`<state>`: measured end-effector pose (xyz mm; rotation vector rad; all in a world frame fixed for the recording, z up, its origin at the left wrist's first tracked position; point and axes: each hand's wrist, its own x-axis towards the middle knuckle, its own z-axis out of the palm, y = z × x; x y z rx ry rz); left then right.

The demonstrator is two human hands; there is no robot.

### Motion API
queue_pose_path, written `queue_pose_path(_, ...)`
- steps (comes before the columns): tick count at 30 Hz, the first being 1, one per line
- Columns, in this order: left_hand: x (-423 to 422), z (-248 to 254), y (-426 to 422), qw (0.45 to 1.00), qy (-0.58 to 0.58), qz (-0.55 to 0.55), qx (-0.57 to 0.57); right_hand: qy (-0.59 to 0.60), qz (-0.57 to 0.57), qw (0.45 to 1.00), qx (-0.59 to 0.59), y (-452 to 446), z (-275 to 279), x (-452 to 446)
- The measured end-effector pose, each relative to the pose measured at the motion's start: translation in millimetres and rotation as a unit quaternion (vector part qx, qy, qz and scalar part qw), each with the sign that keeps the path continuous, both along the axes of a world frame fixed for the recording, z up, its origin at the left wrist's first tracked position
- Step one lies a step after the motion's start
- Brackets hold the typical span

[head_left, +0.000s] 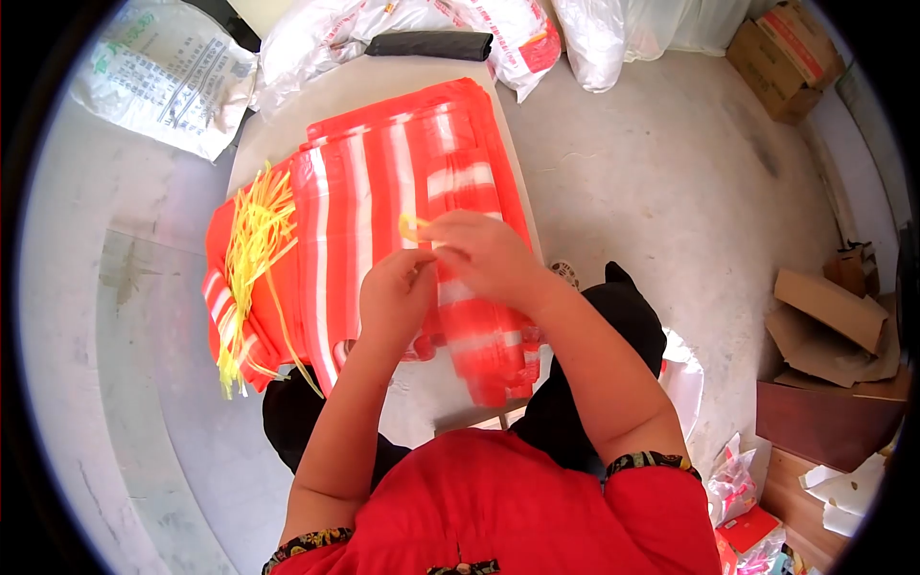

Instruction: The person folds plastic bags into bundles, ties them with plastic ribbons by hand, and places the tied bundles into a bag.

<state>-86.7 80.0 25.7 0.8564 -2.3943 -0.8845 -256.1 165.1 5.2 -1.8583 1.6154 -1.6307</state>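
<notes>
Red plastic bags with white stripes (335, 211) lie in a flat stack on the table in front of me. Over the middle of the stack, my right hand (479, 251) pinches a short yellow strip (412, 228), which sticks out past its fingertips. Close beside it on the left is my left hand (398, 287), its fingers pressed together; whatever they hold is too small to make out. A bundle of loose yellow strips (257, 240) rests on the left part of the stack, some ends hanging over the front edge.
A black roll (429, 44) lies at the table's far end (335, 84), beside white plastic sacks (522, 43). Another printed sack (172, 77) is at the upper left. Cardboard boxes stand at the upper right (784, 59) and right (832, 331), with packets (733, 484) below.
</notes>
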Motion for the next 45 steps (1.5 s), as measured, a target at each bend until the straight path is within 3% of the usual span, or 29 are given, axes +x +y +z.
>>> queue_pose_path(2,3,-1,-1,1.000,-0.003,0.022,-0.013,0.047,0.001,0.999,-0.011,-4,0,14)
queue_pose_path(5,10,-3,-4,0.999,-0.015,0.023,-0.027,-0.008,-0.059,0.992,-0.111,-10,17,25)
queue_pose_path(8,12,-2,-1,0.997,0.044,0.034,0.046,-0.024,-0.058,0.998,-0.010,-8,16,16)
queue_pose_path(14,13,-7,-6,0.979,0.107,0.069,0.156,0.166,-0.019,0.976,0.143,-8,6,3)
queue_pose_path(17,16,-4,-11,0.975,0.127,0.074,0.165,0.166,-0.030,0.982,0.085,-8,2,4)
queue_pose_path(20,18,7,-10,0.977,0.132,0.087,0.142,0.163,-0.040,0.983,0.080,-7,5,5)
queue_pose_path(26,13,22,-5,0.992,0.082,0.011,-0.092,0.128,-0.036,0.988,0.078,-11,6,5)
queue_pose_path(29,5,22,-1,0.994,0.100,-0.021,-0.027,0.144,-0.026,0.980,0.132,-14,5,3)
queue_pose_path(32,-7,30,12,0.980,0.158,0.036,0.116,0.101,-0.032,0.990,0.092,-15,-2,3)
queue_pose_path(41,-7,-11,-14,0.981,0.070,0.044,0.177,0.004,-0.030,0.985,0.168,-9,5,1)
queue_pose_path(44,-10,-6,-12,0.969,0.043,0.062,0.237,-0.147,-0.038,0.964,0.220,0,22,6)
queue_pose_path(45,-11,-7,-11,0.969,0.064,0.066,0.228,-0.135,-0.041,0.964,0.225,1,22,6)
